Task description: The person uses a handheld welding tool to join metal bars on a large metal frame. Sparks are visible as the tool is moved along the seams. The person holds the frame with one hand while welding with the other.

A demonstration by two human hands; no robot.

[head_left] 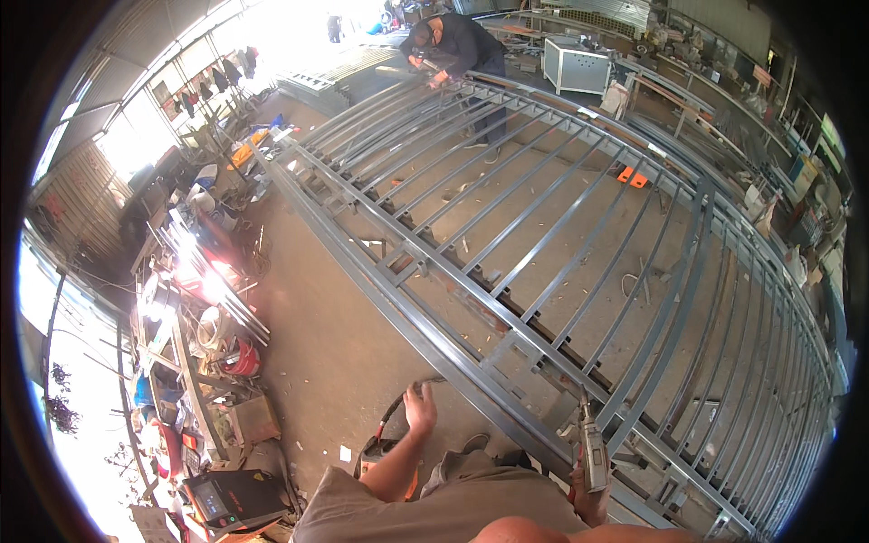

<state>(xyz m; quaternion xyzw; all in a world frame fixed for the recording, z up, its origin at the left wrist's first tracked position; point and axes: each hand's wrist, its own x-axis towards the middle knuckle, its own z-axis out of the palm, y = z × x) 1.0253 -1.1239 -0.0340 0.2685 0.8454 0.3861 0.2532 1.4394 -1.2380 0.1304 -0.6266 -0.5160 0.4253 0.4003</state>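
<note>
My right hand (587,500) is wrapped round a grey handheld welding gun (594,460), its metal nozzle pointing up and away along the frame. The nozzle tip is close to a rail of the long steel railing frame (507,319); whether it touches I cannot tell. To the left, beside the frame's near edge, my left hand (419,412) is closed round a dark cable (395,407) with a red section. Below that hand is an orange and black case (385,452), partly hidden by my forearm.
Across the frame's far end a person in dark clothes (462,45) bends over the bars. A black and orange machine (231,500) stands at lower left, near a cluttered bench (204,398) and a red bucket (241,357). A grey metal cabinet (577,65) stands far back.
</note>
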